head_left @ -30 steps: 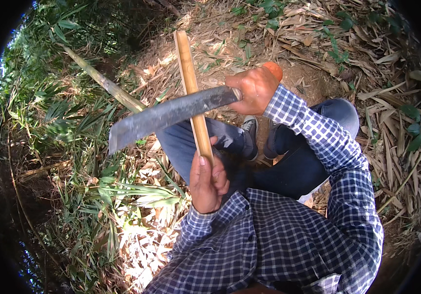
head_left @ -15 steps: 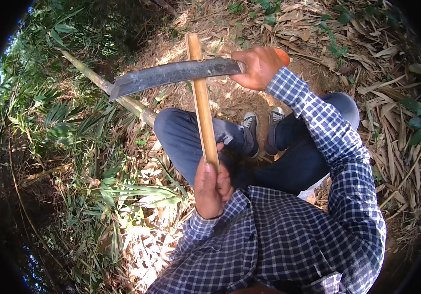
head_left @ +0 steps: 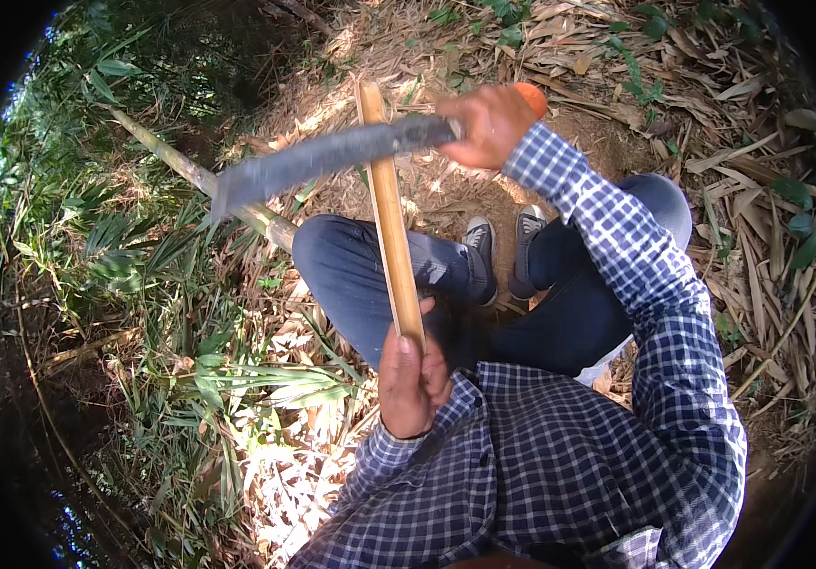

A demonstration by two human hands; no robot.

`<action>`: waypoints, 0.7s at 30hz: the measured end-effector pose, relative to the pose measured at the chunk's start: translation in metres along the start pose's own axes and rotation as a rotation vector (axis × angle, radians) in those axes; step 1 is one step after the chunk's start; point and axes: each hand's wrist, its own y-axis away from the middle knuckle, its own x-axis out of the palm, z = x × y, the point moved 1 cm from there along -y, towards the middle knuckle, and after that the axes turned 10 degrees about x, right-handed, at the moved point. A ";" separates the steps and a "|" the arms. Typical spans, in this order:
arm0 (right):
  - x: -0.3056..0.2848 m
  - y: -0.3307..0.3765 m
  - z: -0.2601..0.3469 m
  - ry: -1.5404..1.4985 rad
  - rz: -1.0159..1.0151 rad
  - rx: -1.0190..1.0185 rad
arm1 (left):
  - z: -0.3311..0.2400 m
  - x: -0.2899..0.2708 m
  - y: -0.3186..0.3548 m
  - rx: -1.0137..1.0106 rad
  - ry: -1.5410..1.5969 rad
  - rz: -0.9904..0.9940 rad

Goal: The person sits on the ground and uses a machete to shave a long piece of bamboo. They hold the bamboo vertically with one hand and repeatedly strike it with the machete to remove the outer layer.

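Note:
My left hand [head_left: 410, 384] is closed round the near end of a split bamboo strip [head_left: 390, 232], thumb along its top. The strip is pale yellow-brown and points away from me, tilted slightly left. My right hand [head_left: 491, 128] grips a machete by its handle, whose orange end [head_left: 531, 99] shows past the fist. The machete's long, dark, slightly curved blade [head_left: 308, 159] reaches leftward across the strip near its far end, and motion blurs it. Whether the edge touches the strip I cannot tell.
A bamboo pole [head_left: 176, 159] lies at the left, running down to my left knee [head_left: 332, 248]. Leafy bamboo shoots [head_left: 123, 247] crowd the left side. Dry leaves [head_left: 750, 161] cover the ground at the right. My shoes [head_left: 481, 248] are just beyond the bent legs.
The bamboo strip has come a little toward me along with my left hand. My right hand has shifted slightly left and away, and the machete blade has turned from sharp to blurred.

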 end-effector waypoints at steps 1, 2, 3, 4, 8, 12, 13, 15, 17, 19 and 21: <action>0.002 0.001 -0.008 -0.004 -0.014 0.081 | 0.001 -0.001 0.002 -0.004 -0.007 0.005; -0.002 -0.002 -0.009 -0.007 -0.037 0.155 | 0.007 -0.005 0.002 0.014 0.000 0.020; -0.004 -0.004 -0.008 -0.010 -0.060 0.229 | 0.006 -0.008 0.003 0.000 0.013 0.018; -0.003 0.003 -0.003 -0.056 0.051 0.306 | 0.004 -0.011 0.003 -0.015 0.027 0.015; 0.006 0.015 0.007 -0.030 -0.086 -0.078 | 0.002 -0.007 -0.005 -0.030 0.082 0.025; -0.002 -0.012 -0.029 0.020 -0.049 0.382 | 0.003 -0.017 -0.003 -0.036 0.108 0.061; -0.004 -0.012 -0.044 -0.064 -0.066 0.462 | 0.003 -0.020 -0.002 -0.038 0.124 0.067; -0.010 -0.014 -0.050 -0.226 -0.065 0.602 | 0.001 -0.031 -0.007 -0.066 0.072 0.055; -0.012 -0.011 -0.042 -0.459 -0.121 0.527 | -0.004 -0.039 -0.018 -0.093 0.013 0.073; -0.014 -0.006 -0.030 -0.652 -0.090 0.377 | -0.009 -0.050 -0.029 -0.139 -0.152 0.119; -0.024 0.000 -0.013 -0.636 0.016 0.339 | -0.020 -0.058 -0.044 -0.148 -0.377 0.246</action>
